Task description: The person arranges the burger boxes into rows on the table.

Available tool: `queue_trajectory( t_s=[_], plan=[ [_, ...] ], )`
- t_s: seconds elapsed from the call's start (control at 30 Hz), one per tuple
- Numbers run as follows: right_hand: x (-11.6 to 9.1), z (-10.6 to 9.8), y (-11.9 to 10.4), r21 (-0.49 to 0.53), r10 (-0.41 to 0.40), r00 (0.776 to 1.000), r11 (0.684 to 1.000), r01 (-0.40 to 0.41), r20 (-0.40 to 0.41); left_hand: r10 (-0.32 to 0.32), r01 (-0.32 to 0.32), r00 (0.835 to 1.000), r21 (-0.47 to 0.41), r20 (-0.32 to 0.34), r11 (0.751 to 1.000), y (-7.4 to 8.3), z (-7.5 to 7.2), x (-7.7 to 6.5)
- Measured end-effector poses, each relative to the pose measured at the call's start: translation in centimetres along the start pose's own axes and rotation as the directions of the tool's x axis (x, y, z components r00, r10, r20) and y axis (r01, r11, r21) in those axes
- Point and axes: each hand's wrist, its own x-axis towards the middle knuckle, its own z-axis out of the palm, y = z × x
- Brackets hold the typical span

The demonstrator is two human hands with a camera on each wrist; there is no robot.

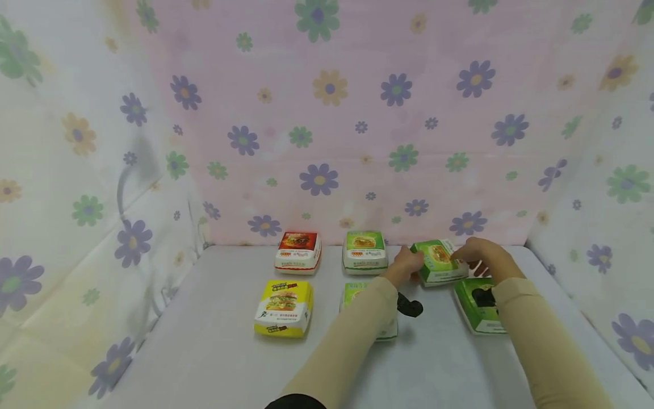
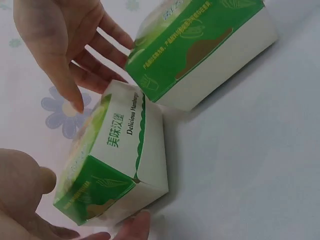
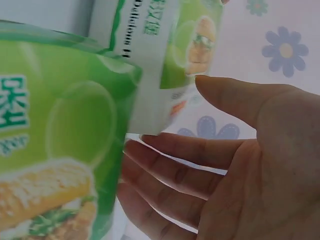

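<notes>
Between my two hands is a green-and-white burger box, at the back right of the white table. My left hand grips its left end; in the left wrist view the thumb is by the top and fingertips are low on the side. At the right end, my right hand holds the box, its thumb at the upper edge and a finger by the lower corner. A second green box sits just in front, partly covered by the right wrist.
Further left stand a red box and a green box at the back. A yellow box and another green box, half hidden by my left sleeve, are nearer. Flowered cloth walls the table.
</notes>
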Motion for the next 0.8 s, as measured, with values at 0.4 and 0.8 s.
queue_trajectory(
  t_s=[0.4, 0.8],
  plan=[
    [1.0, -0.2, 0.6, 0.045, -0.072, 0.997, 0.996, 0.073, -0.007, -0.017, 0.015, 0.991, 0.013, 0.132, 1.000, -0.1, 0.2, -2.1],
    [0.6, 1.0, 0.0, -0.003, -0.095, 0.995, 0.995, 0.095, 0.003, 0.019, -0.025, 0.997, 0.077, 0.073, 0.997, -0.6, -0.6, 0.0]
  ],
)
